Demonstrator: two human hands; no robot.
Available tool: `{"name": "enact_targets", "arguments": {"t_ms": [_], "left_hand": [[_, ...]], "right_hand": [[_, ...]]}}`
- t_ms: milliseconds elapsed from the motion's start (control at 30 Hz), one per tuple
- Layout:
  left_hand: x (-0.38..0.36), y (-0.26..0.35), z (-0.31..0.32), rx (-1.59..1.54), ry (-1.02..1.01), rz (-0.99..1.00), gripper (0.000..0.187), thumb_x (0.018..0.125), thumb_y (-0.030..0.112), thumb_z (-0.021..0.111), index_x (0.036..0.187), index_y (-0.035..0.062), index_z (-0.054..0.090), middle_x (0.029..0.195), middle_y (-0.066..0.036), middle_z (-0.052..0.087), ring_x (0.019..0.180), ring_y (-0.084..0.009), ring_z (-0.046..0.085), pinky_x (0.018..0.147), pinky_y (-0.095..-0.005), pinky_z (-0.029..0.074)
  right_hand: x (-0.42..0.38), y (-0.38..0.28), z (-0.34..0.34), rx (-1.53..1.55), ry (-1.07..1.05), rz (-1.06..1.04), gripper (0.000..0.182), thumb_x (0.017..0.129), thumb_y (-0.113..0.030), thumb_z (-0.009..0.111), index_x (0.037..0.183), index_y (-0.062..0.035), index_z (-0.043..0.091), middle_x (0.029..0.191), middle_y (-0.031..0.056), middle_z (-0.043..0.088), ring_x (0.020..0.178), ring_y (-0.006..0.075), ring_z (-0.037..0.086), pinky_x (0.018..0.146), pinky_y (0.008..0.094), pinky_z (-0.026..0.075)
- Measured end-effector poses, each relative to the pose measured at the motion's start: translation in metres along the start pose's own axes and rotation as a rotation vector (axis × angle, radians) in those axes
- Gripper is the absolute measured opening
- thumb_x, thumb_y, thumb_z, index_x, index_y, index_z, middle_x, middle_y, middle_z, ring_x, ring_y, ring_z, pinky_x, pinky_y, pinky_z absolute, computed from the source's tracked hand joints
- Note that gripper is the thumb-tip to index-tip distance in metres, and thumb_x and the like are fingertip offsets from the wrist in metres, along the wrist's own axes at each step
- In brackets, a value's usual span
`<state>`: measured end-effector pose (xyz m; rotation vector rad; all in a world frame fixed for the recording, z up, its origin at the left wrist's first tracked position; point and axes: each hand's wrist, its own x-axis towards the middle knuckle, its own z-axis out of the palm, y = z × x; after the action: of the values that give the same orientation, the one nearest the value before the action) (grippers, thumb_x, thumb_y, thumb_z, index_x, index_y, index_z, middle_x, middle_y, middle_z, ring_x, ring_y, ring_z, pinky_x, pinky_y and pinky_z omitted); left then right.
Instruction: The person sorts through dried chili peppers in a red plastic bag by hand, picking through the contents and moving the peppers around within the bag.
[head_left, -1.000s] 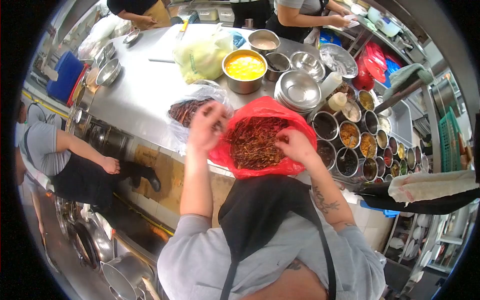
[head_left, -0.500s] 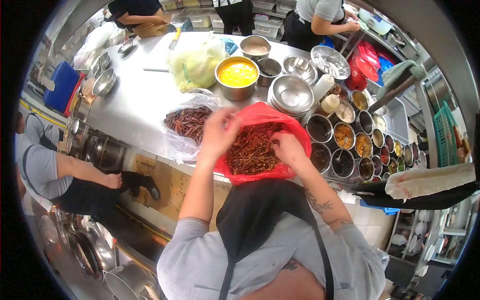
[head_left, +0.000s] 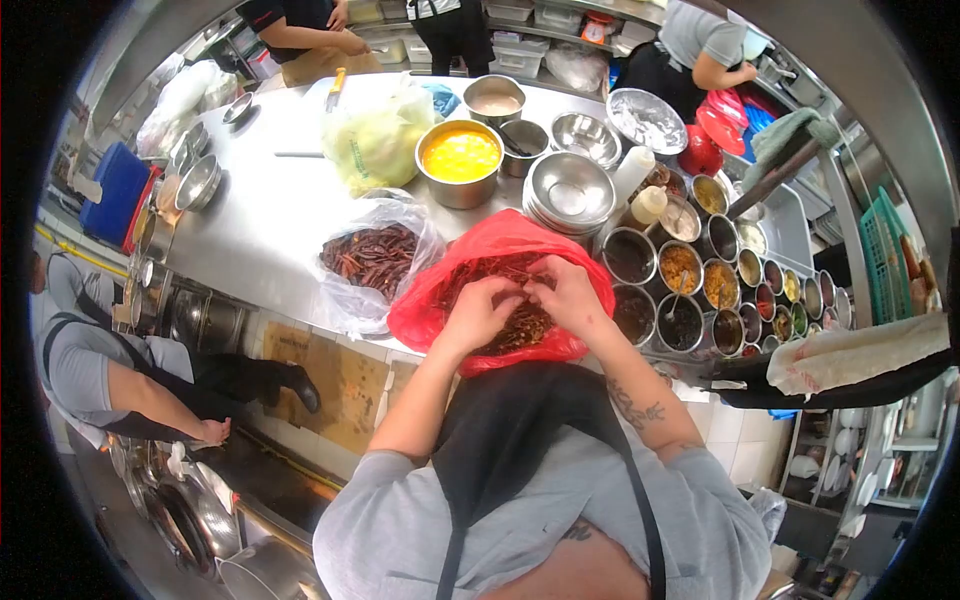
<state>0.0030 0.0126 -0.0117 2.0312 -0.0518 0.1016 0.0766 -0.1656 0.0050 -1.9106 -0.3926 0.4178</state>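
Both hands meet inside an open red plastic bag at the table's near edge. The bag holds thin, dried red pieces with stems, apparently dried chilies. My left hand has its fingertips pinched together, touching those of my right hand, which is closed too. Whatever is between the fingertips is too small and hidden to make out. To the left, beside the red bag, a clear plastic bag stands open with larger dark red dried chilies in it.
Beyond the bags stand a pot of yellow liquid, stacked steel bowls and a pale plastic bag. Several ingredient tins crowd the right. A knife lies at the back. Co-workers stand behind the table and at left.
My left hand has come down from above the bag's left rim into it, its fingers closing. My right hand has shifted toward it, and the fingertips now meet. The co-worker at left has moved.
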Motion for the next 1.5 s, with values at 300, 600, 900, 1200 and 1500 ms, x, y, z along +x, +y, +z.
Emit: {"name": "enact_targets", "arguments": {"t_ms": [300,600,900,1200,1500], "left_hand": [[0.009,-0.005,-0.001,-0.432,0.064,-0.180,0.020,0.091,0.012,0.072,0.106,-0.0005,0.065,0.086,-0.001,0.067,0.074,-0.0071,0.059,0.066,-0.0237,0.048],[0.011,0.000,-0.003,-0.558,0.157,-0.206,0.016,0.090,0.011,0.073,0.099,0.0013,0.063,0.081,0.001,0.064,0.067,-0.0058,0.057,0.060,-0.0222,0.047],[0.013,-0.013,0.009,-1.274,0.081,-0.417,0.008,0.097,0.013,0.064,0.101,0.0061,0.061,0.090,-0.003,0.067,0.077,-0.0124,0.062,0.069,-0.0275,0.051],[0.027,-0.037,-0.001,-1.553,0.053,-0.439,0.016,0.100,0.016,0.054,0.106,0.0047,0.062,0.097,-0.005,0.067,0.090,-0.0173,0.062,0.082,-0.0307,0.051],[0.016,-0.050,-0.007,-1.032,0.039,-0.468,0.013,0.095,0.012,0.062,0.105,0.0042,0.062,0.087,-0.001,0.060,0.069,-0.0117,0.052,0.062,-0.0263,0.043]], "right_hand": [[0.002,0.012,0.001,0.093,0.016,-0.062,0.022,0.084,-0.007,0.069,0.105,0.0029,0.070,0.097,0.0201,0.072,0.091,0.0261,0.071,0.082,0.0360,0.054],[-0.005,-0.006,0.000,-0.081,-0.121,-0.043,0.020,0.089,-0.015,0.069,0.097,0.0029,0.071,0.086,0.0136,0.072,0.077,0.0197,0.067,0.074,0.0337,0.052],[0.000,-0.002,-0.004,0.074,-0.213,-0.099,0.012,0.094,-0.006,0.060,0.094,0.0035,0.067,0.073,0.0024,0.063,0.070,0.0102,0.056,0.066,0.0275,0.048],[0.007,-0.018,-0.005,0.001,-0.157,-0.188,0.014,0.093,-0.011,0.064,0.095,0.0018,0.067,0.083,0.0102,0.070,0.077,0.0177,0.065,0.072,0.0327,0.051],[0.044,0.013,0.016,-0.778,-0.269,0.047,0.030,0.086,-0.030,0.069,0.102,-0.0041,0.070,0.095,0.0204,0.071,0.090,0.0329,0.070,0.082,0.0430,0.054]]}}
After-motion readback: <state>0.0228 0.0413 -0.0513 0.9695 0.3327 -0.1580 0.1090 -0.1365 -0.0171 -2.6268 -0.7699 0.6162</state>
